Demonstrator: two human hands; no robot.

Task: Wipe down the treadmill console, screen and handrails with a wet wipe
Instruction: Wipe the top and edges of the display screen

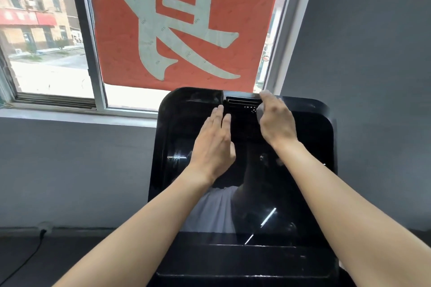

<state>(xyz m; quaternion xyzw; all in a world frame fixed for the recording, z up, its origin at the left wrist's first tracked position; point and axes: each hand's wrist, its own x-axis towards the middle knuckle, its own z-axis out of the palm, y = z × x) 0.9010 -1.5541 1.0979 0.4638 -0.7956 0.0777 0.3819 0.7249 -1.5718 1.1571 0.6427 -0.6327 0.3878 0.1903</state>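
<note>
Past our forearms (130, 235), our left hand (213, 147) lies flat on the screen (268, 193). Our right hand (275, 121), at one o'clock on the console (168, 105) top, covers a pale wipe (258, 109), and we cannot tell its grip. Moisture could seep into the vent (240, 100).

Glossy black treadmill console (310, 147) at 6 o'clock; red paper banner (182, 25) behind it, 12 o'clock. Left hand (213, 147) on console, right hand (276, 121) at its 1 o'clock.

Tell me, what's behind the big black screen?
A window with a red paper sign on it, and grey wall beside and below it. The screen hides part of the windowsill and the wall right behind it.
</note>
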